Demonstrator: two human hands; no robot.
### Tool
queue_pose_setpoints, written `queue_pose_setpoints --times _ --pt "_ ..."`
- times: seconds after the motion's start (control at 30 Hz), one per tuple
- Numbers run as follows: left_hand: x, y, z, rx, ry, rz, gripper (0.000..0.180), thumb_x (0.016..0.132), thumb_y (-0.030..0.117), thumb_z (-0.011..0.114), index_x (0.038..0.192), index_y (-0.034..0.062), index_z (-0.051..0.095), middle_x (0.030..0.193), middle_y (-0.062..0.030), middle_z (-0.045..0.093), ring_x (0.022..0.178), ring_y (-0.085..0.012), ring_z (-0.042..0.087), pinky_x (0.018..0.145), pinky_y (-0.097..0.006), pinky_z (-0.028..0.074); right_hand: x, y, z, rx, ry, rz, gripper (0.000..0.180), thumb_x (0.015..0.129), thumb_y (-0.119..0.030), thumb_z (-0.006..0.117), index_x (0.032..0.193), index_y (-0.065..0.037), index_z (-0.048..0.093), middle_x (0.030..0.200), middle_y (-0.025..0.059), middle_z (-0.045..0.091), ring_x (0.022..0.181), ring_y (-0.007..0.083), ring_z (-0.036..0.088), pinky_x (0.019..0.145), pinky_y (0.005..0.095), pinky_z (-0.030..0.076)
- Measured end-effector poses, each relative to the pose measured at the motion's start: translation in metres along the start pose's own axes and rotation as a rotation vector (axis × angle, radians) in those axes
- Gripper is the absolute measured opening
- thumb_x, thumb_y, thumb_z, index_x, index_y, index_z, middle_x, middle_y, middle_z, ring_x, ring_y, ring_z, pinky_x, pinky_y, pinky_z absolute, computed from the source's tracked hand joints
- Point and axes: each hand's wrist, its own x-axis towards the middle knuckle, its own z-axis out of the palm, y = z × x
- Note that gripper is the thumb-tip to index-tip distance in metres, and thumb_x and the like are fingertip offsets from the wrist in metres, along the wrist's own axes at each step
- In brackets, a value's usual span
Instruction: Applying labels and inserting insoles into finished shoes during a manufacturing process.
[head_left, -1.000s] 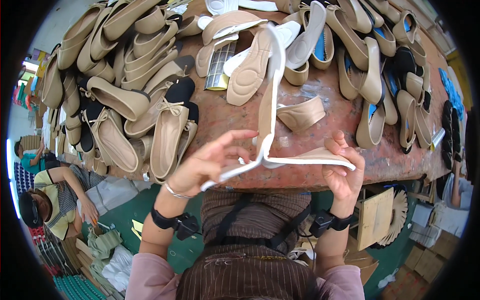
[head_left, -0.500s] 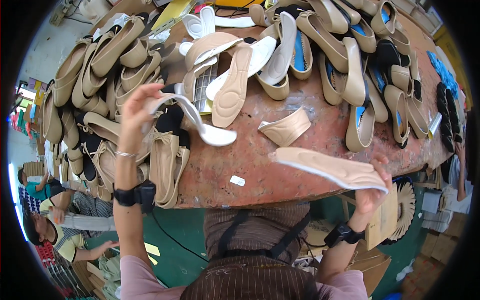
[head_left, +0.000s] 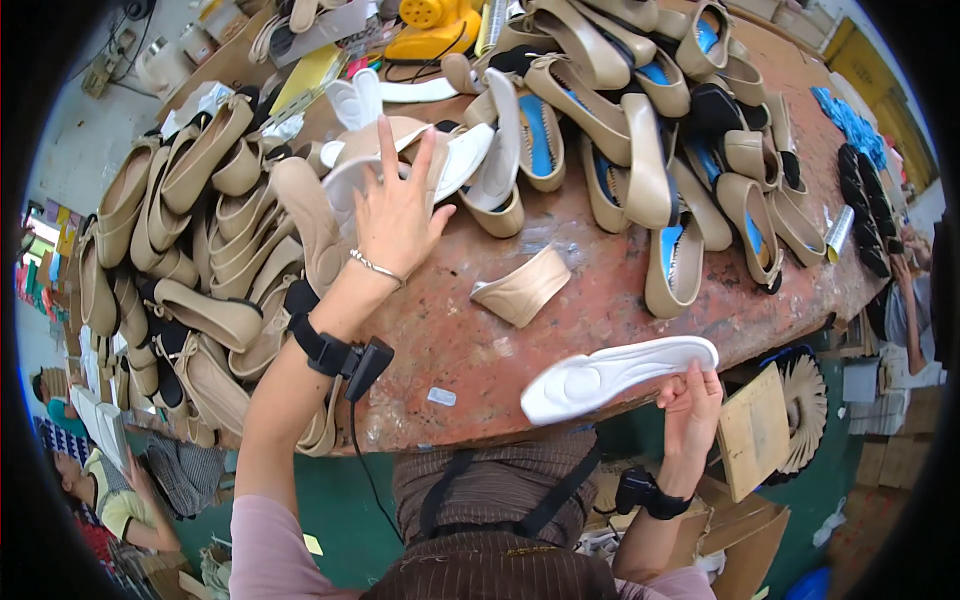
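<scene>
My right hand (head_left: 688, 405) pinches one end of an insole (head_left: 620, 378), white side up, above the table's front edge. Farther left, my left hand (head_left: 395, 215) is spread open, fingers pointing away, over a heap of white and beige insoles that it partly covers. Beside that hand a curved beige insole (head_left: 308, 220) leans against the shoes on the left. Between my hands a curled beige insole (head_left: 522, 288) rests alone on the worn reddish table (head_left: 440, 345). A loose white insole (head_left: 497, 150) lies across a beige shoe behind it.
Beige flat shoes (head_left: 205, 310) are piled at left, more (head_left: 672, 270) at back right, some with blue inside. A small white label (head_left: 441, 397) lies near the front edge. A yellow device (head_left: 430, 28) stands at the back. Another person (head_left: 125, 490) is at far left.
My left hand has let go of its curved insole and moved right and away, fingers spread. The insole in my right hand has turned from beige side to white side and shifted left.
</scene>
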Motion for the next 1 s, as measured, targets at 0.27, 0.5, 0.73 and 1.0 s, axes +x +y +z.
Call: queue_pose_setpoints --times 0.27,0.5,0.73,1.0 --pt "0.004 0.057 0.049 -0.364 -0.149 0.241 0.079 0.083 0.044 0.073 0.149 0.0172 0.039 0.149 -0.0246 0.038 0.079 -0.0400 0.069 0.063 -0.047 0.057 -0.002 0.025 -0.012 -0.159 0.119 -0.048 0.018 0.101 -0.016 0.059 0.106 0.000 0.065 0.081 0.0000 0.065 0.061 0.0051 0.056 0.053 0.0196 0.045" --pt "0.037 0.072 0.077 -0.396 -0.045 -0.113 0.082 0.083 0.044 0.071 0.149 0.0125 0.034 0.125 -0.0226 0.058 0.081 -0.0410 0.069 0.066 -0.050 0.055 -0.030 0.040 0.003 -0.071 0.037 0.162 0.018 0.099 -0.014 0.060 0.108 0.001 0.066 0.090 0.0036 0.071 0.075 0.0090 0.066 0.067 0.0240 0.053" --pt "0.052 -0.025 0.074 -0.413 0.065 -0.428 0.023 0.083 0.028 0.066 0.097 0.0094 0.069 0.091 -0.0119 0.073 0.087 -0.0344 0.070 0.075 -0.045 0.054 -0.048 0.055 0.008 -0.066 -0.016 0.341 0.021 0.098 -0.009 0.061 0.114 0.003 0.065 0.094 0.0062 0.071 0.077 0.0101 0.067 0.070 0.0253 0.055" --pt "0.025 -0.166 0.094 -0.274 -0.059 -0.675 0.026 0.082 0.024 0.067 0.096 0.0032 0.074 0.072 -0.0108 0.073 0.058 -0.0198 0.068 0.059 -0.035 0.053 -0.061 0.079 0.000 -0.101 -0.280 0.687 0.030 0.094 -0.004 0.065 0.123 0.004 0.061 0.102 0.0113 0.072 0.084 0.0140 0.070 0.075 0.0288 0.058"
